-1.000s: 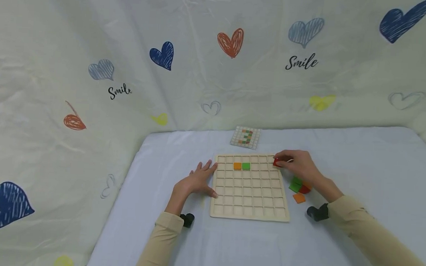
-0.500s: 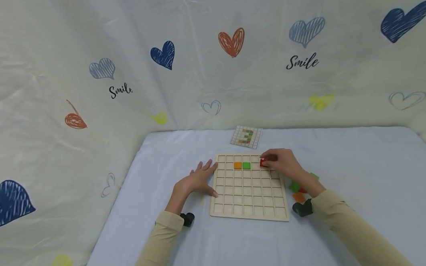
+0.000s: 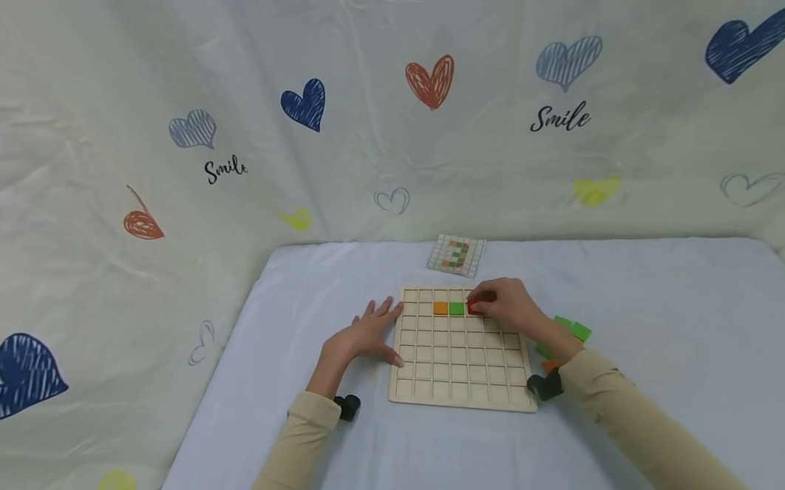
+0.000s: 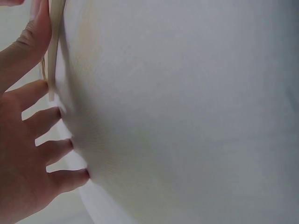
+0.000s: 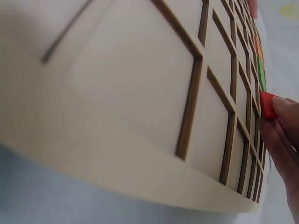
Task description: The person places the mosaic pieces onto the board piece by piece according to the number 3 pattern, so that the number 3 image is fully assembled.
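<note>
Beside the green tile, the head view shows the right hand pinching a red tile at the board. From the left wrist, the left hand spreads, gripping nothing, against the board's edge. From the right wrist, the red tile looks tilted; best levelled before release.

Grid board is showing smooth, matt wood; red tile is looking smooth; table cover is resembling matt cloth; backdrop is showing faint gloss.
</note>
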`<state>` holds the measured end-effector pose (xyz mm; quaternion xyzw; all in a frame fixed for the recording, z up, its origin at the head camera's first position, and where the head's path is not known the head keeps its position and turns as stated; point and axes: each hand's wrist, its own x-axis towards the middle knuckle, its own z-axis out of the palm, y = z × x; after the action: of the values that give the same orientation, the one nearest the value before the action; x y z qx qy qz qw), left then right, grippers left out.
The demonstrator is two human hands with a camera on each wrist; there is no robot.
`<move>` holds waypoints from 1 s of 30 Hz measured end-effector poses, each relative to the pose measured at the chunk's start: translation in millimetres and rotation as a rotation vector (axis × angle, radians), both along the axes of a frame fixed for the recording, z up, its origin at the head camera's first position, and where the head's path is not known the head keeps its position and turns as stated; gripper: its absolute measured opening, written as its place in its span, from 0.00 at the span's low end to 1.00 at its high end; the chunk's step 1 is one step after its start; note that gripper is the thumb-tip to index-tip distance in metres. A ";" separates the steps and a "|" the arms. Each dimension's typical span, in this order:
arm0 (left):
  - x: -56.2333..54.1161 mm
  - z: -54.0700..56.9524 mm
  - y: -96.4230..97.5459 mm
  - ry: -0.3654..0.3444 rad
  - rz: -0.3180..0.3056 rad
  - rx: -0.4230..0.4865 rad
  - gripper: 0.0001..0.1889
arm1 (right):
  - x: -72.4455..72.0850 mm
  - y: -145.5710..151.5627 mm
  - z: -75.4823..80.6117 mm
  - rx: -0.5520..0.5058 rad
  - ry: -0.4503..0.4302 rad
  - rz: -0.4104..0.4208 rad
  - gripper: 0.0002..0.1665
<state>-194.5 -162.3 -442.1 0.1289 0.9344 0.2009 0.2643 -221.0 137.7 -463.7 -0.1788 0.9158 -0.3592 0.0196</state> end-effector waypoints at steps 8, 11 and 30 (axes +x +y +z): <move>0.4 -1.6 -1.2 -0.005 -0.006 0.006 0.60 | 2.0 -4.9 -3.7 0.003 0.063 -0.001 0.06; 0.3 -2.3 -1.6 -0.003 -0.011 -0.003 0.60 | 2.3 -5.8 -6.0 0.002 0.079 0.006 0.06; 3.4 4.3 0.8 0.013 -0.013 -0.007 0.59 | 3.5 -6.1 -5.4 0.037 0.129 0.043 0.09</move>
<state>-191.1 -161.4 -437.8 0.1353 0.9361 0.1949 0.2598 -217.5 131.6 -469.1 -0.2210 0.9175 -0.3296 -0.0284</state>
